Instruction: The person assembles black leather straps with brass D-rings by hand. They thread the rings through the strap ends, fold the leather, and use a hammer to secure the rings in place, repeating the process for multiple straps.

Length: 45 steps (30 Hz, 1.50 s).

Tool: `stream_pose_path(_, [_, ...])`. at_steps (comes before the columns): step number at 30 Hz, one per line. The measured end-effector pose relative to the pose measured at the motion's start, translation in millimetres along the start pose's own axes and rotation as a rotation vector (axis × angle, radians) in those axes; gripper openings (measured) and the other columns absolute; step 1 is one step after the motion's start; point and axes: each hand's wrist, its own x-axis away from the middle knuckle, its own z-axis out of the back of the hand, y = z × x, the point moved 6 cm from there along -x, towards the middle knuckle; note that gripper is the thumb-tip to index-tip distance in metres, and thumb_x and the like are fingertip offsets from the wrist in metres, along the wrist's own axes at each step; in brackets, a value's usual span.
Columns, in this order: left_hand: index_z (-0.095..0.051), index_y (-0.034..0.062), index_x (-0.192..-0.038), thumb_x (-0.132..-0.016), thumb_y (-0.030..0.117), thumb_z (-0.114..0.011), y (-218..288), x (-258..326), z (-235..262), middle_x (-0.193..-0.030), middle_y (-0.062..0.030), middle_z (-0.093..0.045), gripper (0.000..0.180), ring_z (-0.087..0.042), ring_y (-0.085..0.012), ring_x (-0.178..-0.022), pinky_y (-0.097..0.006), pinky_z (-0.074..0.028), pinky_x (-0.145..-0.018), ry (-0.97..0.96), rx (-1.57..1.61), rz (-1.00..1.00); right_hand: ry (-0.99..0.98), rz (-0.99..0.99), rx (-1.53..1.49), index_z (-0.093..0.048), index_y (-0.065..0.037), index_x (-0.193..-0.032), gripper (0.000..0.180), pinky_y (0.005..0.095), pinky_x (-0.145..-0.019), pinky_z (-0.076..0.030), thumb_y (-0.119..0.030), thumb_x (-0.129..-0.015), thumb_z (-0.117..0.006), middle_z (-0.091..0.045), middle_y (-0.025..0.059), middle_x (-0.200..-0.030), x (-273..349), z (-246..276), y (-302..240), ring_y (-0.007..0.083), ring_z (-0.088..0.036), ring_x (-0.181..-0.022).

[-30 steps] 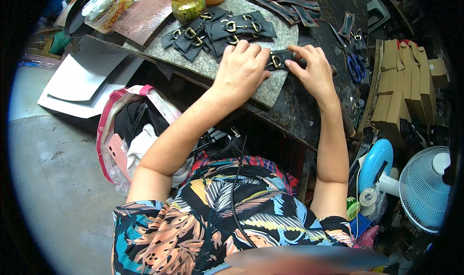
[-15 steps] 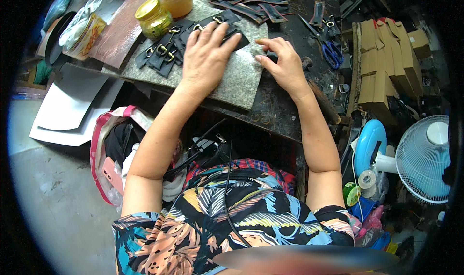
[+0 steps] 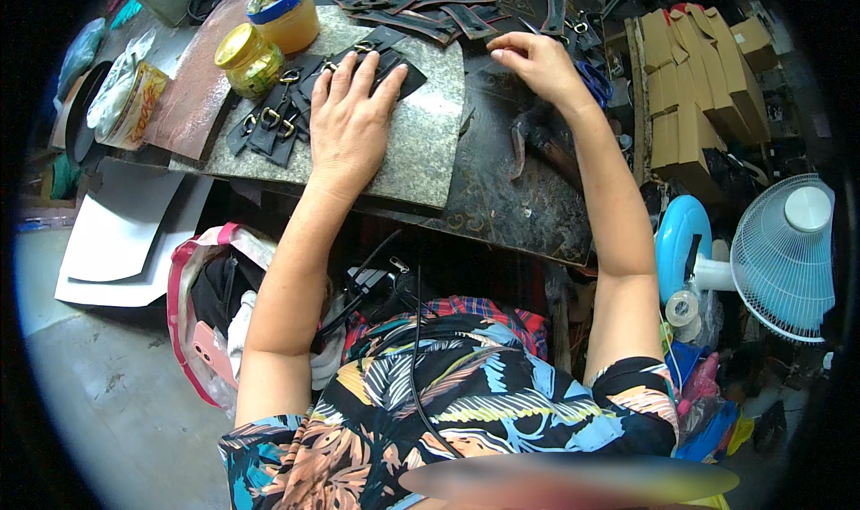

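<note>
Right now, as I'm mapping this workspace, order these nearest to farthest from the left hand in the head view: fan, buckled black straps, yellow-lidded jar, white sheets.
1. Buckled black straps: at the left hand, partly covered by it.
2. Yellow-lidded jar: upper left.
3. White sheets: lower left.
4. Fan: far right.
</note>
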Motion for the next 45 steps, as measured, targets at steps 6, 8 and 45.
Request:
stream_pose_path(6, [-0.062, 0.0238, -0.140, -0.098, 0.024, -0.062, 1, -1, 1, -0.147, -0.0068, -0.059, 0.042, -0.048, -0.0295, -0.140, -0.048, -0.032, -0.118, -0.029, -0.029, -0.014, 0.476, -0.151, 0.153, -0.080, -0.024, -0.112, 0.028, 0.0397, -0.082, -0.058, -0.028, -0.085, -0.076, -0.076, 0.0091, -0.097, -24, 80, 122, 0.0265, -0.074, -0.088])
stream_pose_path(8, [-0.062, 0.0234, -0.141, -0.098, 0.024, -0.062, 1, -1, 1, -0.147, -0.0062, -0.059, 0.042, -0.048, -0.0295, -0.141, -0.048, -0.031, -0.118, -0.035, -0.038, -0.012, 0.541, -0.202, -0.120, -0.077, -0.021, -0.121, 0.036, 0.0302, -0.079, -0.053, -0.014, -0.086, -0.073, -0.073, 0.0029, -0.097, -30, 95, 157, 0.0139, -0.067, -0.087])
stream_pose_path(45, [-0.062, 0.0071, -0.126, -0.086, 0.009, -0.080, -7, 67, 66, -0.092, -0.0071, -0.064, 0.045, -0.065, -0.0100, -0.073, -0.030, -0.053, -0.062, -0.132, 0.669, 0.334, 0.012, 0.092, -0.291, -0.071, 0.000, -0.091, 0.021, 0.0245, -0.058, -0.046, -0.020, -0.099, -0.069, -0.066, 0.0017, -0.070, 87, -50, -84, 0.0067, -0.058, -0.062])
